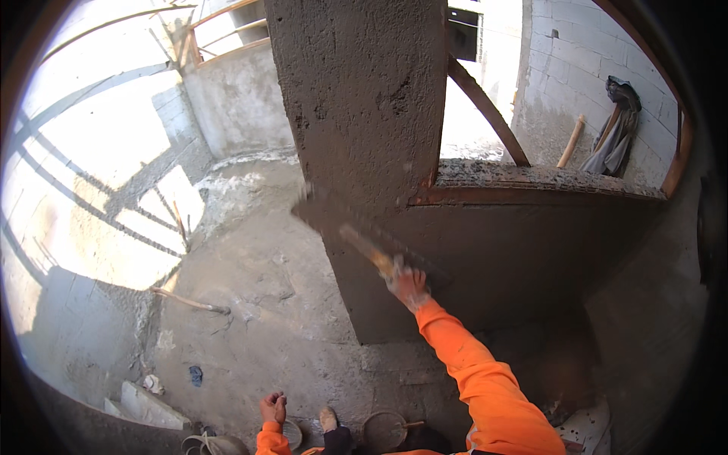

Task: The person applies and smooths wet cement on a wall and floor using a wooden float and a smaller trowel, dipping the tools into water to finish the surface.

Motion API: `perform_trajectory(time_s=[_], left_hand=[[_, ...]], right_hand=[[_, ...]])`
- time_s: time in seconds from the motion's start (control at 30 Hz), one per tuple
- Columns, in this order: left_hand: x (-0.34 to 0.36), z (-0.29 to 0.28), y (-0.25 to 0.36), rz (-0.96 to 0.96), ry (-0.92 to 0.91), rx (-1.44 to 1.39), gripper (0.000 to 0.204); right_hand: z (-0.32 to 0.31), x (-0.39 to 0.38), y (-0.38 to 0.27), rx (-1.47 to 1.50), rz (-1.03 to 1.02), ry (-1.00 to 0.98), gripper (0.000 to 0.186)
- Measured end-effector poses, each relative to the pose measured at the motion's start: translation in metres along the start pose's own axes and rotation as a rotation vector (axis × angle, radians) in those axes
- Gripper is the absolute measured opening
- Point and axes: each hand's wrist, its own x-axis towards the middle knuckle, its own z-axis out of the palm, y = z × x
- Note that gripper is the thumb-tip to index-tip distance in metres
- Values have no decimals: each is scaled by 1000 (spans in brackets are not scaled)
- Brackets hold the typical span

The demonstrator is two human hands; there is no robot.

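Observation:
My right hand (409,288) is closed around the wooden handle of a long plastering trowel (367,249), its arm stretched forward in an orange sleeve. The trowel's blade, slightly blurred, lies slantwise against the wet grey plaster wall (485,265), and its far end reaches the wall's left edge. Above it the plastered column (356,91) rises with a rough, pitted surface. Low in the picture, my left hand (273,407) hangs away from the wall with curled fingers. Nothing shows in it.
A round pan (384,431) and a bucket (215,444) stand near my shoe (327,418). Pale blocks (148,406) lie at lower left. A stick (189,301) rests on the rough floor (250,265). The window ledge (546,176) juts right of the column; cloth (613,144) hangs beyond.

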Motion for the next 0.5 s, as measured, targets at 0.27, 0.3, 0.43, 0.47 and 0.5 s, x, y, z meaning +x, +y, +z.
perform_trajectory(time_s=[0.27, 0.3, 0.43, 0.47, 0.5], left_hand=[[-216, -188, -100, -311, 244, 777, 31], [-228, -189, -107, -404, 259, 800, 31], [-242, -181, -112, -512, 287, 808, 31], [-234, -172, -113, -509, 283, 795, 31], [-230, -164, -111, -506, 276, 787, 31]], right_hand=[[73, -273, 238, 259, -41, -511, 44], [61, -287, 262, 287, -6, -514, 44], [14, -306, 287, 342, 214, -525, 43], [1, -310, 292, 359, 259, -508, 43], [-14, -315, 296, 377, 311, -497, 43]])
